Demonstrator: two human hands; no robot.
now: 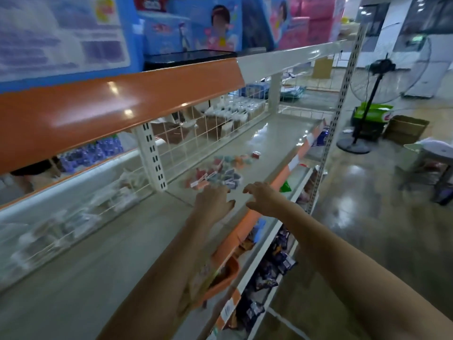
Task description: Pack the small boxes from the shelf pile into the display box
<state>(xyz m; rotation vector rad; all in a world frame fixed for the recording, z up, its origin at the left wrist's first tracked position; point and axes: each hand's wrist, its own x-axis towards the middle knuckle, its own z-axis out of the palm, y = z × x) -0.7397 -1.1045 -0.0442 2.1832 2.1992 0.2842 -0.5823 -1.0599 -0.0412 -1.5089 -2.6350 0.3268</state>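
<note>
Boxes (215, 171) lie piled just beyond left hand (213, 203) and right hand (263, 197), both released, empty.

Single head view, forward and down, close over a shelf (245, 148)

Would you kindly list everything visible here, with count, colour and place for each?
small boxes: a loose pile, count unclear from blur, mixed pink, orange, teal and dark, mid shelf
shelf: one, pale grey, orange front edge, wire mesh at the back
large toy boxes: several, blue and pink, top shelf
standing fan: one, black, floor at right
cardboard box: one, brown, floor beside the fan
orange tray: one, lower shelf
left hand: empty, fingers at the pile's near edge
right hand: empty, fingers loosely spread, just short of the pile
</note>
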